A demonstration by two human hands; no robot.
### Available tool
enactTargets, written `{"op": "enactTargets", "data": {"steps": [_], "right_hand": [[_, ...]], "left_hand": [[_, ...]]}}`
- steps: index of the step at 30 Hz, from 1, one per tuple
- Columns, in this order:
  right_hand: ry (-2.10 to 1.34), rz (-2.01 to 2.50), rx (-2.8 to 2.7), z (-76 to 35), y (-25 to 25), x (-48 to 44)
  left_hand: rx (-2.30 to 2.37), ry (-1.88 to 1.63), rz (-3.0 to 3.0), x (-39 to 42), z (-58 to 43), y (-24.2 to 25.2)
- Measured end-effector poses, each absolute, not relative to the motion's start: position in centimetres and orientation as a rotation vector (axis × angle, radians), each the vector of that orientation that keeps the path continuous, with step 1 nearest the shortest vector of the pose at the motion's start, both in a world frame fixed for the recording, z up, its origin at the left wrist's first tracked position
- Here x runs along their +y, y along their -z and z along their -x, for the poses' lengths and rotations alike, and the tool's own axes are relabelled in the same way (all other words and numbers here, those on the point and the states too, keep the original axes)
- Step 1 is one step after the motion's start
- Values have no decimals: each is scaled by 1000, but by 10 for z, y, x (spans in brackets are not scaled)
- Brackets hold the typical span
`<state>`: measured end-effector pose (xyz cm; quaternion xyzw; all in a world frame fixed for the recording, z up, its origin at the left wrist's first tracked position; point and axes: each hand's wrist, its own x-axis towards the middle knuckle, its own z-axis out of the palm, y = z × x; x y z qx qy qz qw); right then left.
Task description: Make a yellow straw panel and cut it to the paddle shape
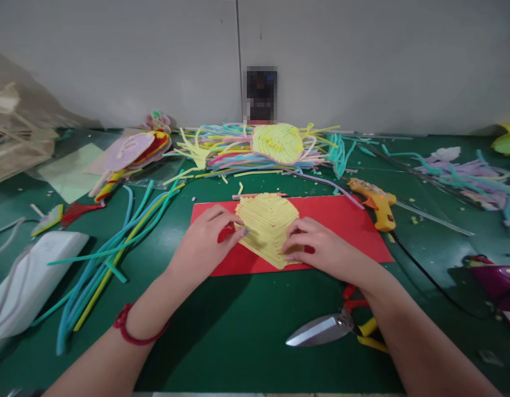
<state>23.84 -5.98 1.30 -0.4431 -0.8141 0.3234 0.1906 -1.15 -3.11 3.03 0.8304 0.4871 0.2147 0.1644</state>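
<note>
Okay, I see the yellow leaf-shaped panel of fuzzy strips (pixel 266 229) lying on the red rectangular sheet (pixel 341 220). The left hand (pixel 203 242) presses its left edge, the right hand (pixel 316 248) its lower right; fingers flat, nothing pinched. My worry: uneven pressure could slide strips out of line.

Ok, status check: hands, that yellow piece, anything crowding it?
Left hand and right hand both down, fingertips on the yellow woven piece. Piece flat on red sheet. Glue gun right of sheet, scissors nearer, both clear.
</note>
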Motion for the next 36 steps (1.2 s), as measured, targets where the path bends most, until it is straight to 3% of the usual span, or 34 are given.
{"op": "enactTargets", "data": {"steps": [10, 26, 31, 36], "right_hand": [[-906, 1251, -2286, -238, -12, -60], [-869, 1281, -2191, -247, -18, -58], [-779, 1396, -2094, -259, -23, -53], [-818, 1384, -2106, -261, -19, -49]], "left_hand": [[1383, -403, -2508, -44, -5, -13], [1378, -480, -2461, -41, -3, -15], [1162, -629, -2625, -48, -6, -15], [807, -511, -2750, -58, -14, -8]]}}
